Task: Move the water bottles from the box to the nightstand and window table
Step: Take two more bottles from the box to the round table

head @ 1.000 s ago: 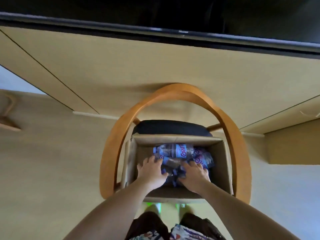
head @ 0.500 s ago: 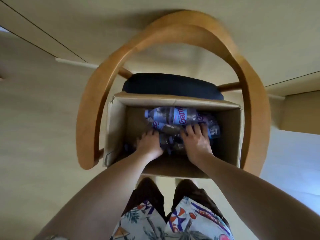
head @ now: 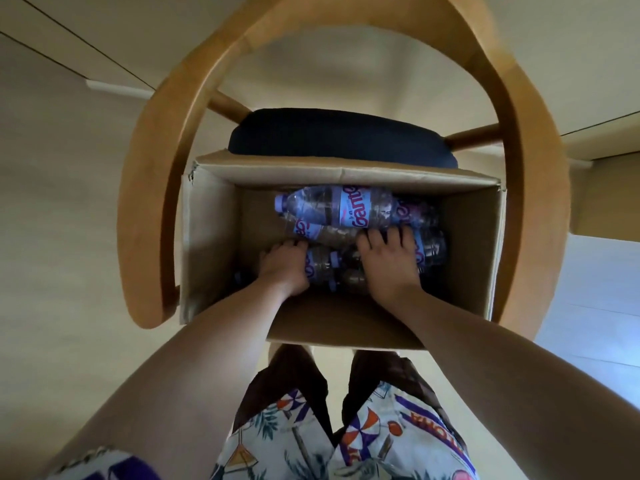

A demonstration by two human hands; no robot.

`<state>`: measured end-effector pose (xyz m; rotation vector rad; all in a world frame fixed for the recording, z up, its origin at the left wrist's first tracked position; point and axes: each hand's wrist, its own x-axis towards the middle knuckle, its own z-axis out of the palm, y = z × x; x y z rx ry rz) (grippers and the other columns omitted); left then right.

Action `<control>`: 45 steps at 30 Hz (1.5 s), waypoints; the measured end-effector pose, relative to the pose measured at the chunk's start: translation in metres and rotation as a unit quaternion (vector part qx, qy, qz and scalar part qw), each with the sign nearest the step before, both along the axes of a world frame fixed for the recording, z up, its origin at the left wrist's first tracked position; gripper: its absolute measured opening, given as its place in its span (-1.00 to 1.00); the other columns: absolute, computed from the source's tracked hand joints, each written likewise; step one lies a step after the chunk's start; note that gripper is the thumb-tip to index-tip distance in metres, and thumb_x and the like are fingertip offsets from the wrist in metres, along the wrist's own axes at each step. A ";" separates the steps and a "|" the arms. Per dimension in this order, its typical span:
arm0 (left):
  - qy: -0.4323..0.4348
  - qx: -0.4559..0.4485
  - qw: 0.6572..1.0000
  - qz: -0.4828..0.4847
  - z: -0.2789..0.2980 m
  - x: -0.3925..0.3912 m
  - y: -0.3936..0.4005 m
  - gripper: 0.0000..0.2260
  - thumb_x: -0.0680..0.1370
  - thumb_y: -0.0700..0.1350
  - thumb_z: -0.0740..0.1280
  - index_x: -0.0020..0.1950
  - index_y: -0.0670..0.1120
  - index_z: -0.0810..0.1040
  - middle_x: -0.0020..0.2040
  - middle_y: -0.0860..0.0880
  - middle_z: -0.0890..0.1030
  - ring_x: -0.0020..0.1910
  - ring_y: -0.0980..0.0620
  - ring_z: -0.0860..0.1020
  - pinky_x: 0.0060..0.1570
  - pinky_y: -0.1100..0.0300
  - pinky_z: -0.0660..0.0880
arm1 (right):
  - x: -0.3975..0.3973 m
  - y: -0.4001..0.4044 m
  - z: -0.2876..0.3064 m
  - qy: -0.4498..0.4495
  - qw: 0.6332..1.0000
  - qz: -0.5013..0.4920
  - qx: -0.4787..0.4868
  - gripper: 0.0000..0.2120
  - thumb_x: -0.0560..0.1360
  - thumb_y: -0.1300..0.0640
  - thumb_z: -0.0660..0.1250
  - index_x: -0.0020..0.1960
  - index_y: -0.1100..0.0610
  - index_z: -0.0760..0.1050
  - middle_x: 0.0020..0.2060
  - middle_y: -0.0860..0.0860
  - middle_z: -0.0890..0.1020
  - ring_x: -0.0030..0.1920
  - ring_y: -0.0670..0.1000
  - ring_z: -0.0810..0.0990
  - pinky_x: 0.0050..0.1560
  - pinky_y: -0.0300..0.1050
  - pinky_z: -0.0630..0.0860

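Note:
An open cardboard box (head: 211, 237) sits on a chair and holds several clear water bottles with purple labels and caps. The top bottle (head: 332, 206) lies sideways at the far wall. Both my hands are deep inside the box. My left hand (head: 282, 265) presses down among the bottles at the left, fingers curled around one I cannot see clearly. My right hand (head: 388, 265) lies on the bottles at the right, fingers wrapped over one. Their grips are partly hidden by the hands themselves.
The box rests on a wooden chair with a curved backrest (head: 156, 140) that rings it and a dark seat cushion (head: 332, 136) behind it. Pale floor lies all around. My legs in patterned shorts (head: 346, 427) stand just before the box.
The view has come closer and tilted down over the box. Both hands have sunk deeper among the bottles, the right one sliding a little rightward.

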<state>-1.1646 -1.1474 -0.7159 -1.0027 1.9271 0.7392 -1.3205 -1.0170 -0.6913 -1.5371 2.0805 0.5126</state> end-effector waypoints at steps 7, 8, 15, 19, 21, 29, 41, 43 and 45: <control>0.019 0.012 0.998 -0.054 0.024 -0.004 -0.011 -0.36 0.35 -0.01 0.56 0.40 0.06 0.44 0.30 -0.06 0.54 0.27 -0.17 0.55 0.21 -0.11 0.56 | -0.004 -0.006 0.008 -0.029 0.999 -0.017 0.018 -0.32 0.38 0.08 0.48 0.44 0.05 0.32 0.36 0.10 0.48 0.36 0.27 0.39 0.49 0.32 0.13; 0.023 0.012 0.998 -0.055 0.028 -0.004 -0.011 -0.36 0.33 -0.02 0.57 0.38 0.06 0.46 0.29 -0.06 0.55 0.26 -0.16 0.56 0.20 -0.09 0.57 | -0.005 -0.008 0.010 -0.035 0.999 -0.020 0.023 -0.33 0.39 0.10 0.48 0.44 0.04 0.32 0.37 0.09 0.48 0.37 0.26 0.38 0.49 0.31 0.14; 0.018 0.017 0.999 -0.048 0.058 -0.007 -0.013 -0.59 0.22 -0.04 0.61 0.00 0.10 0.58 -0.03 0.03 0.64 0.01 -0.09 0.66 -0.07 0.11 0.58 | -0.008 -0.001 0.030 -0.086 0.995 -0.037 0.028 -0.27 0.41 0.20 0.43 0.52 0.00 0.24 0.36 0.07 0.43 0.36 0.23 0.40 0.47 0.22 0.22; 0.018 0.012 0.999 -0.041 0.073 -0.007 -0.012 -0.41 0.19 -0.05 0.65 0.20 0.06 0.62 0.10 -0.02 0.67 0.08 -0.09 0.65 0.01 0.17 0.58 | -0.007 0.004 0.044 -0.109 0.991 -0.067 0.032 -0.28 0.42 0.20 0.41 0.52 -0.04 0.24 0.39 0.06 0.42 0.39 0.22 0.40 0.45 0.17 0.27; 0.020 0.019 0.999 -0.032 0.085 -0.008 -0.015 -0.31 0.20 -0.04 0.65 0.32 0.06 0.57 0.17 -0.04 0.65 0.13 -0.10 0.63 0.07 0.16 0.58 | -0.009 0.003 0.054 -0.124 0.987 -0.091 0.043 -0.29 0.42 0.20 0.40 0.51 -0.03 0.24 0.41 0.07 0.42 0.40 0.23 0.40 0.44 0.15 0.31; 0.049 -0.016 0.998 0.037 0.153 -0.025 -0.038 -0.32 0.16 0.05 0.61 0.24 0.04 0.50 0.11 0.03 0.58 0.04 -0.01 0.57 -0.06 0.13 0.58 | -0.022 -0.011 0.102 -0.182 0.955 -0.235 0.008 -0.40 0.35 0.14 0.47 0.33 0.04 0.33 0.29 0.09 0.52 0.29 0.22 0.55 0.19 0.07 0.54; 0.194 -0.070 0.973 0.106 0.292 -0.100 -0.088 -0.50 0.14 0.15 0.51 0.01 0.04 0.52 -0.05 0.03 0.62 -0.11 0.06 0.59 -0.21 0.18 0.54 | -0.085 -0.072 0.230 -0.253 0.835 -0.446 -0.200 -0.18 0.13 0.18 0.67 0.32 0.03 0.40 0.00 -0.06 0.61 0.05 0.09 0.61 -0.13 -0.11 0.53; 0.234 -0.061 0.963 0.119 0.313 -0.113 -0.091 -0.48 0.11 0.17 0.50 0.01 0.07 0.52 -0.05 0.08 0.61 -0.14 0.14 0.55 -0.24 0.19 0.49 | -0.093 -0.075 0.254 -0.259 0.798 -0.484 -0.249 -0.16 0.13 0.14 0.69 0.33 0.02 0.41 -0.03 -0.07 0.61 0.01 0.09 0.60 -0.21 -0.11 0.51; 0.271 -0.045 0.953 0.131 0.334 -0.128 -0.091 -0.40 0.01 0.22 0.47 -0.01 0.08 0.51 -0.06 0.09 0.61 -0.14 0.13 0.56 -0.28 0.18 0.47 | -0.097 -0.075 0.277 -0.253 0.767 -0.513 -0.290 -0.16 0.12 0.12 0.69 0.33 0.02 0.41 -0.01 -0.02 0.64 0.01 0.10 0.63 -0.21 -0.12 0.51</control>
